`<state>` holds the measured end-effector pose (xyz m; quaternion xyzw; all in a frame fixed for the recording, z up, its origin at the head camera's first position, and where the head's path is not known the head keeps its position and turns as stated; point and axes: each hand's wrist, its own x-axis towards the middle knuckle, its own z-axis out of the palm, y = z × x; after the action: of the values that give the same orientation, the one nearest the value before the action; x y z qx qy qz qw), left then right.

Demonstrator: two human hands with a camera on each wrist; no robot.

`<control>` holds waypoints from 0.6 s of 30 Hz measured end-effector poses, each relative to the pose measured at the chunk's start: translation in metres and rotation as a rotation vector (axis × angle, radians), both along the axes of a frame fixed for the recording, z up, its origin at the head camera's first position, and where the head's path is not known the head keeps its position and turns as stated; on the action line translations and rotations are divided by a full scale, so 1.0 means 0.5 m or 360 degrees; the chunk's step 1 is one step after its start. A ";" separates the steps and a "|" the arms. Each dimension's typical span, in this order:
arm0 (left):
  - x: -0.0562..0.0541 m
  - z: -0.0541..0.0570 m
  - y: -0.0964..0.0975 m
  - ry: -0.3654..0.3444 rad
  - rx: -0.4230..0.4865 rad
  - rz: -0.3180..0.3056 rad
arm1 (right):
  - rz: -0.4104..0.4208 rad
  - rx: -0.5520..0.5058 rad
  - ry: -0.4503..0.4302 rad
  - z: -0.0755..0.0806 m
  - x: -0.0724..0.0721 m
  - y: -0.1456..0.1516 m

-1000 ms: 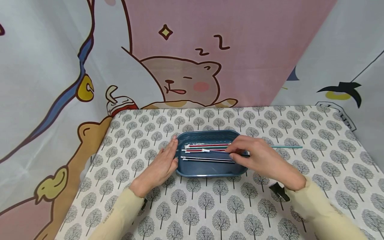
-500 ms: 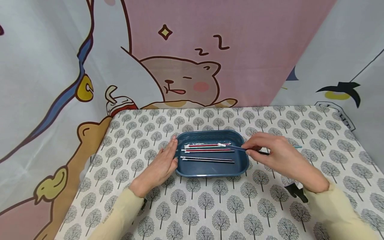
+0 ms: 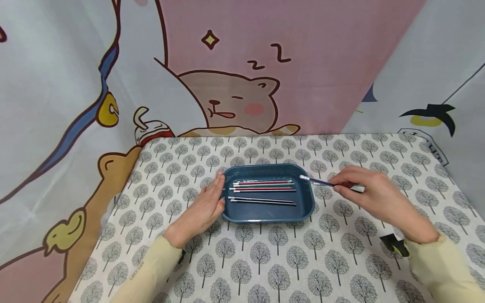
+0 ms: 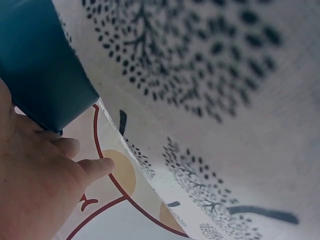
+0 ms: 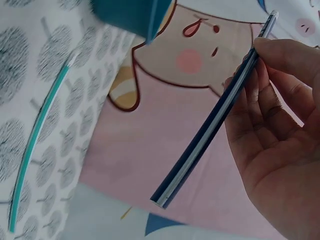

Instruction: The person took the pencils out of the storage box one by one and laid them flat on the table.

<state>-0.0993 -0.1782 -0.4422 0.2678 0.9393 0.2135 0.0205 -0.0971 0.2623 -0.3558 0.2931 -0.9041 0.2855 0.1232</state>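
Note:
My right hand (image 3: 373,198) pinches a dark blue pencil with a pale stripe (image 5: 210,120) between thumb and fingertips. In the head view its eraser end points left, overlapping the right rim of a blue plastic tray (image 3: 265,221). At the tray's left end, my left hand (image 3: 202,212) rests with extended fingers against the outer wall. Inside the tray lie several pencils side by side: red ones (image 3: 261,183) with a green one toward the back, and black ones (image 3: 263,201) nearer the front. Their eraser ends face left.
A teal pencil (image 5: 37,130) lies on the tablecloth to the right of the tray, mostly hidden behind my right hand in the head view. The tree-patterned tablecloth (image 3: 261,261) ends at a cartoon-printed curtain (image 3: 318,84) behind.
My right hand has moved right, drawing the dark blue pencil from over the tray's pencils to beyond its right rim. The left hand and tray have stayed in place.

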 end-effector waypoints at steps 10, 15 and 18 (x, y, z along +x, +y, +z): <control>-0.001 0.003 0.001 0.0008 -0.0002 -0.0007 | -0.0086 0.0124 -0.0004 -0.038 -0.021 0.053; 0.000 0.002 0.000 -0.0012 -0.0016 0.0006 | -0.0139 0.0170 -0.0088 -0.053 -0.031 0.072; 0.000 0.002 0.001 -0.0013 -0.0013 0.0007 | -0.0144 0.0164 -0.0131 -0.064 -0.036 0.081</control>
<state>-0.0995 -0.1779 -0.4414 0.2649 0.9406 0.2108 0.0248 -0.1153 0.3028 -0.3876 0.2459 -0.9342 0.2444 0.0834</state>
